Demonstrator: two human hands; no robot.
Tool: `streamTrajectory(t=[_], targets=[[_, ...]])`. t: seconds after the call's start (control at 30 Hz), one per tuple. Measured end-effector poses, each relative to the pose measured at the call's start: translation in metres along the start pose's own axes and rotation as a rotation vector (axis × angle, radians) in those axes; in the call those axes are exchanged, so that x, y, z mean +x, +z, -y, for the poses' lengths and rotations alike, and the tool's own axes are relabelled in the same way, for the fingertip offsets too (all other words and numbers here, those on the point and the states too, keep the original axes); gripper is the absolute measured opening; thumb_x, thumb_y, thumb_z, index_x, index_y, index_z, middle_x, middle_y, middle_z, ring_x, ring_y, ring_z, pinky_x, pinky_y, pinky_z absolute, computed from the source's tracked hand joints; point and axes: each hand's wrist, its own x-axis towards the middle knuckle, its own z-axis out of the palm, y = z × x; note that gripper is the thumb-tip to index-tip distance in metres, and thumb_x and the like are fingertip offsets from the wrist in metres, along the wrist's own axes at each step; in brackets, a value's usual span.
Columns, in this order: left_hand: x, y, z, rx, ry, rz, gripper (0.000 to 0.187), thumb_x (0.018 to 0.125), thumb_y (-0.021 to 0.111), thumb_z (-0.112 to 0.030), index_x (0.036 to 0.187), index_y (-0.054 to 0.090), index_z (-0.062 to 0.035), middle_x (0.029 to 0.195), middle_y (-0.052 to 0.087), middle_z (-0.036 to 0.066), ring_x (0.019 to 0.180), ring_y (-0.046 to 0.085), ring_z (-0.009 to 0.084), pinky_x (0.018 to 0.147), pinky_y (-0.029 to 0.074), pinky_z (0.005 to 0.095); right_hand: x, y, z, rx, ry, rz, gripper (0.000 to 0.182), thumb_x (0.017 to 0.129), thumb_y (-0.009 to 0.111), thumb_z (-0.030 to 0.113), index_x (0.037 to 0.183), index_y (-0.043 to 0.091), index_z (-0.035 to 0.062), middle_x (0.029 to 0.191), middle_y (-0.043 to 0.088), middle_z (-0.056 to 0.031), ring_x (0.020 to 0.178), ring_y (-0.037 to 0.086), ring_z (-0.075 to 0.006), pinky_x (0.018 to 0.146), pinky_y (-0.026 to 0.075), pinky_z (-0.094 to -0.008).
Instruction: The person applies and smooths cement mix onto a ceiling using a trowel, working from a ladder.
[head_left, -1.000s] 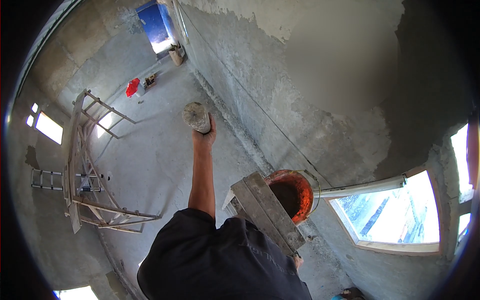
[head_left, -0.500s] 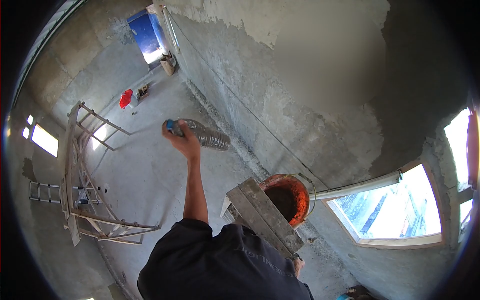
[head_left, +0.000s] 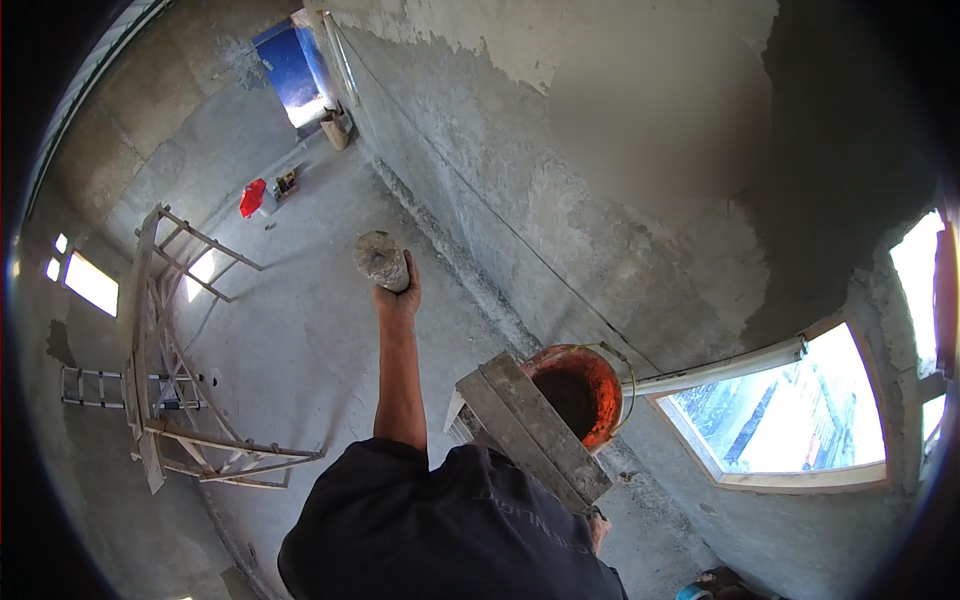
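My left hand (head_left: pixel 402 290) is raised on an outstretched arm, its fingers wrapped around a plastic bottle (head_left: pixel 379 258). The bottle's round, cement-grey base faces me, and its cap end is hidden. Low on the right, my right hand (head_left: pixel 599 532) shows only in part, beside the end of a grey, mortar-stained plank bench (head_left: pixel 530 425). Its fingers look curled around something dark, which I cannot make out. An orange bucket (head_left: pixel 608 395) with grey contents and a wire handle stands against the bench's far side.
Wooden trestle frames (head_left: pixel 150 330) and a ladder (head_left: pixel 95 387) stand on the left. A rendered wall (head_left: pixel 500 170) with a window opening (head_left: pixel 780 420) runs along the right. A red item (head_left: pixel 253 197) and a sack (head_left: pixel 335 130) lie toward the blue door (head_left: pixel 290 70).
My left hand has turned the bottle, so its base now points at me instead of its side showing. The hand has shifted slightly right. My right hand has hardly moved.
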Motion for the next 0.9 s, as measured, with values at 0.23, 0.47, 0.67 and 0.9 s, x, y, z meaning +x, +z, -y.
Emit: streamTrajectory(t=[0.23, 0.47, 0.67, 0.9], targets=[[-0.011, 0.011, 0.012, -0.002, 0.051, -0.066, 0.032, 0.096, 0.045, -0.021, 0.108, 0.056, 0.0060, 0.104, 0.059, 0.022, 0.098, 0.060, 0.0375, 0.084, 0.057, 0.0441, 0.006, -0.001, -0.008, -0.064, 0.040, -0.028, 0.022, 0.074, 0.062, 0.007, 0.092, 0.064, -0.0058, 0.081, 0.064, -0.0102, 0.072, 0.062, -0.0207, 0.063, 0.049, -0.0331], [-0.060, 0.031, 0.063, 1.732, 1.626, 0.148, 0.048, 0.093, 0.055, -0.022, 0.129, 0.033, 0.0012, 0.121, 0.047, 0.023, 0.106, 0.053, 0.0350, 0.083, 0.047, 0.0464, 0.072, 0.022, -0.085, 0.139, -0.037, -0.002, 0.022, 0.075, 0.061, 0.005, 0.094, 0.063, -0.0053, 0.082, 0.064, -0.0107, 0.069, 0.061, -0.0208, 0.062, 0.048, -0.0332], [-0.063, 0.039, 0.064, 1.883, 1.771, 0.441, 0.047, 0.093, 0.056, -0.018, 0.127, 0.032, 0.0032, 0.111, 0.048, 0.023, 0.095, 0.055, 0.0358, 0.077, 0.046, 0.0451, 0.059, 0.015, -0.065, -0.002, -0.066, 0.021, 0.018, 0.074, 0.060, 0.007, 0.086, 0.063, -0.0051, 0.075, 0.062, -0.0075, 0.064, 0.057, -0.0176, 0.057, 0.045, -0.0315], [-0.064, 0.031, 0.069, 1.918, 1.789, 0.447, 0.046, 0.093, 0.056, -0.017, 0.127, 0.033, 0.0032, 0.112, 0.048, 0.024, 0.098, 0.053, 0.0338, 0.081, 0.045, 0.0424, 0.073, 0.021, -0.081, 0.111, -0.093, 0.062, 0.017, 0.074, 0.060, 0.008, 0.084, 0.063, -0.0050, 0.073, 0.061, -0.0062, 0.063, 0.056, -0.0167, 0.055, 0.044, -0.0308]])
